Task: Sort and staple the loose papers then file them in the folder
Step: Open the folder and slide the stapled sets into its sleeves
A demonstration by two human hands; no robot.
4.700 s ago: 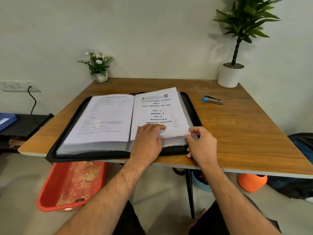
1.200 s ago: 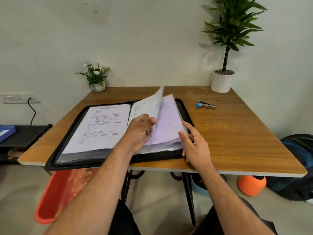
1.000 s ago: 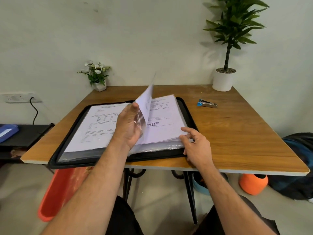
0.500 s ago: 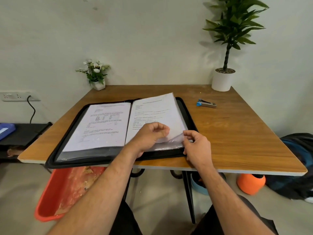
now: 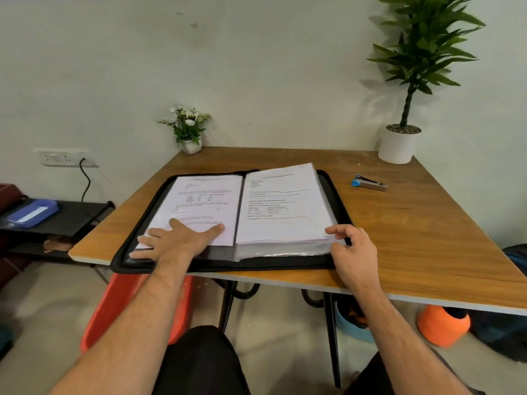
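Note:
A black zip folder (image 5: 339, 195) lies open on the wooden table (image 5: 427, 238), with printed papers in clear sleeves on both sides. My left hand (image 5: 174, 240) rests flat, fingers spread, on the near part of the left page (image 5: 205, 203). My right hand (image 5: 353, 246) is at the near right corner of the right-hand stack of sleeves (image 5: 285, 206), thumb and fingers pinching the sleeve edges there. A blue and silver stapler (image 5: 369, 183) lies on the table to the right of the folder, away from both hands.
A small white flower pot (image 5: 189, 129) stands at the table's back left, a tall potted plant (image 5: 399, 143) at the back right. Under the table are a red tub (image 5: 119, 303) and an orange object (image 5: 442, 326). A black shelf (image 5: 57, 215) stands left.
My left hand turned a sleeve from the right stack over to the left, then moved across and now lies flat on the left page. My right hand stayed at the right corner.

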